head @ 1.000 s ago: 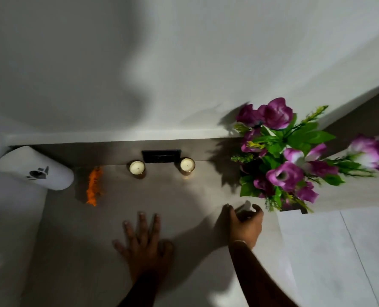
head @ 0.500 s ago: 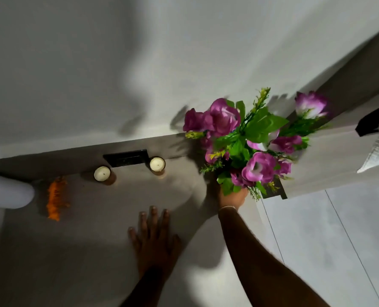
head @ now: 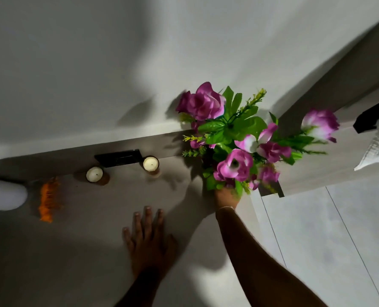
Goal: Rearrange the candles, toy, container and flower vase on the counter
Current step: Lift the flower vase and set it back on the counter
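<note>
Your right hand (head: 226, 197) grips the flower vase (head: 233, 140) low, under the blooms; left hand (head: 149, 242) lies open and flat on the worktop (head: 73, 251). Keep the vase upright, clear of the candle (head: 151, 164) just left of it

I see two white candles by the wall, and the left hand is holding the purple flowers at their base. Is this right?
Not quite. In the head view the right hand holds the purple flowers at their base; the left hand lies flat on the counter. The two white candles do stand by the wall.
</note>
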Demonstrator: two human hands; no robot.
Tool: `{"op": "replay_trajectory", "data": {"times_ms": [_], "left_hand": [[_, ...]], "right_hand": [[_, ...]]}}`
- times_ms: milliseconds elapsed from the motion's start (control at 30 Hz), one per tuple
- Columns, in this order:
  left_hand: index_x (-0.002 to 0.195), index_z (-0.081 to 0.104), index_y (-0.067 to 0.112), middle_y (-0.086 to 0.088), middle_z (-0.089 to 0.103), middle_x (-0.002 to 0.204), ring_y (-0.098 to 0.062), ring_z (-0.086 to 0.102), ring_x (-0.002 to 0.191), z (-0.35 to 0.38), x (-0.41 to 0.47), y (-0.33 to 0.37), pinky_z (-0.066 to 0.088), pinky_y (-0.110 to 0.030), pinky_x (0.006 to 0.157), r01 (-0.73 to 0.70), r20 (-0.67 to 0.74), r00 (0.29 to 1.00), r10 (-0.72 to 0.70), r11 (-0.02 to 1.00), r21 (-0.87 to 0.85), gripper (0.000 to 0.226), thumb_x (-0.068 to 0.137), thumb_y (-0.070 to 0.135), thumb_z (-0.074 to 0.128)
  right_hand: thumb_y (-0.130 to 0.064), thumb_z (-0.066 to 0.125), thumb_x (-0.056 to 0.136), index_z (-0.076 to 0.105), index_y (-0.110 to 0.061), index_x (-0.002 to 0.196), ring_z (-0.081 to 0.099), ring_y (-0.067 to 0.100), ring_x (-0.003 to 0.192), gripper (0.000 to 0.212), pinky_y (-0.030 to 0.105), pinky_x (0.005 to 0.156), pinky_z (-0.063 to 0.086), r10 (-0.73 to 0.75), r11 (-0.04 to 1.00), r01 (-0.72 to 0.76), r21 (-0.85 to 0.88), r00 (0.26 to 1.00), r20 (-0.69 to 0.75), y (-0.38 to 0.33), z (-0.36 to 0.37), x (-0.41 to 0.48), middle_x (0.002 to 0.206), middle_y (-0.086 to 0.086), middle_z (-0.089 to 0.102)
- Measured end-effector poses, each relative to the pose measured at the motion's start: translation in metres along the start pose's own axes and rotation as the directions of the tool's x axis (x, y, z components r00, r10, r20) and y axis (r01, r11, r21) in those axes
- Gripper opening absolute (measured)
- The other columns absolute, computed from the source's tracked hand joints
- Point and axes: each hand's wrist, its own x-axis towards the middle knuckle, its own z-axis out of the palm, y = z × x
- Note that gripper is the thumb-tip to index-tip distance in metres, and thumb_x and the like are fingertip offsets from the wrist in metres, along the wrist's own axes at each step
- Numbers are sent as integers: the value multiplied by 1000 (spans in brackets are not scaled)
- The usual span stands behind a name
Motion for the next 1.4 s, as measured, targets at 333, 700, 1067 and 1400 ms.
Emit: {"op": "replay_trajectory", "data": {"times_ms": [333,700,1067,1400], "left_hand": [[168,27,36,-5,16,181,-35,5,167,1,0,0,6,-70,128,-6,-4,1000,6,1000,8,88,87,63,50],[170,20,32,-7,11,181,-37,2,167,-6,-1,4,6,-73,128,1,20,1000,-1,1000,-9,87,92,64,43],[170,23,31,-8,15,181,-38,3,167,-2,-1,3,9,-75,127,-8,24,1000,8,1000,-6,86,92,65,40],[170,19,35,-5,9,182,-35,-1,167,0,-1,0,1,-70,129,-9,25,1000,9,1000,-20,86,92,65,42]], "right_hand": [[-41,80,63,46,-9,152,51,37,142,100,46,122,38,72,952,-38,303,992,-102,-10,6,3,151,16,55],[-18,97,63,50,-4,147,56,37,135,98,52,118,43,21,937,35,347,987,-157,-15,7,18,142,19,60],[-40,84,55,65,-5,131,66,28,119,86,20,98,46,-49,967,93,239,982,-185,-15,5,20,129,14,69],[-45,83,69,68,-16,127,55,29,126,67,29,110,41,-211,976,218,18,959,-190,-8,3,21,130,11,65]]}}
